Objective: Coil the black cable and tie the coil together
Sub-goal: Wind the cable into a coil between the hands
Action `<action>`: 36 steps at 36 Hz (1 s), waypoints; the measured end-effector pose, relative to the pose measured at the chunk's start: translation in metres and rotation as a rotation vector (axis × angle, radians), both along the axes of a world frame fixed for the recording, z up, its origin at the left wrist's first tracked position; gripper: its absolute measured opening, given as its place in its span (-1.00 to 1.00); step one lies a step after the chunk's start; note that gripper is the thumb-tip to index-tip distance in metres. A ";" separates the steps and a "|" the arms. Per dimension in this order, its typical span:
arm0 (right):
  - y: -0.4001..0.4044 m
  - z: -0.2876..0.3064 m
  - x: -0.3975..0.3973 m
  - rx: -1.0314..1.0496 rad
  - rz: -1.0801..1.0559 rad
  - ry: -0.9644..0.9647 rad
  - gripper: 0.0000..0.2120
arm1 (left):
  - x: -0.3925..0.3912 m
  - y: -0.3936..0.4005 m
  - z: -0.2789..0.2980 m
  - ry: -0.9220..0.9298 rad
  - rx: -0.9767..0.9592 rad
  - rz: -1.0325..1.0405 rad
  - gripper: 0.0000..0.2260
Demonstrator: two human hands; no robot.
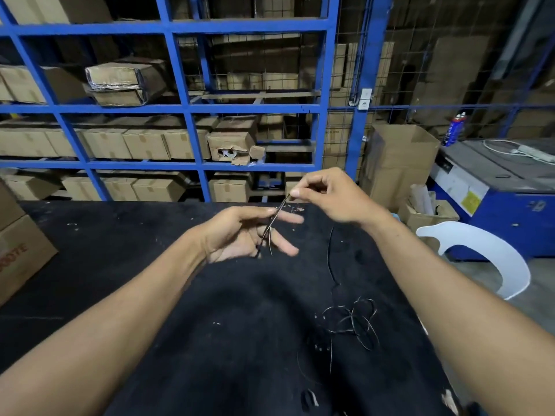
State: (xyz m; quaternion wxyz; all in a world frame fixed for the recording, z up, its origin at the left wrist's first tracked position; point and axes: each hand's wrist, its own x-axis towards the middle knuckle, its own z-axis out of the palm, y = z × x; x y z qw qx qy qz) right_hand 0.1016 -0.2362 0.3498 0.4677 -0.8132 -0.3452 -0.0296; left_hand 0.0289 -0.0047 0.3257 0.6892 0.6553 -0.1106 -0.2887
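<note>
A thin black cable [350, 321] lies in loose tangled loops on the black table [120, 265], at the right near my right forearm. One strand runs up from the tangle toward the table's far side. A short doubled stretch of the cable [271, 225] is held up in the air between my hands. My right hand [327, 195] pinches its upper end between thumb and forefinger. My left hand [246, 234] holds the lower part, thumb on the strand, the other fingers spread.
A cardboard box [18, 256] stands on the table's left edge. Behind the table rises a blue metal rack [186, 109] stacked with cartons. At the right are a white plastic chair [486, 253], open boxes on the floor and a blue machine [504, 199].
</note>
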 end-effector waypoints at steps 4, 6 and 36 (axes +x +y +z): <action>-0.008 -0.003 0.012 0.166 0.052 0.151 -0.86 | -0.010 -0.010 0.004 0.080 -0.292 -0.103 -0.55; -0.007 -0.010 0.011 0.237 0.079 0.254 -0.87 | -0.011 -0.015 0.005 0.052 -0.373 -0.130 -0.54; 0.003 0.007 -0.022 -0.059 0.048 0.017 -0.95 | 0.008 -0.001 -0.002 -0.016 0.106 0.140 -0.58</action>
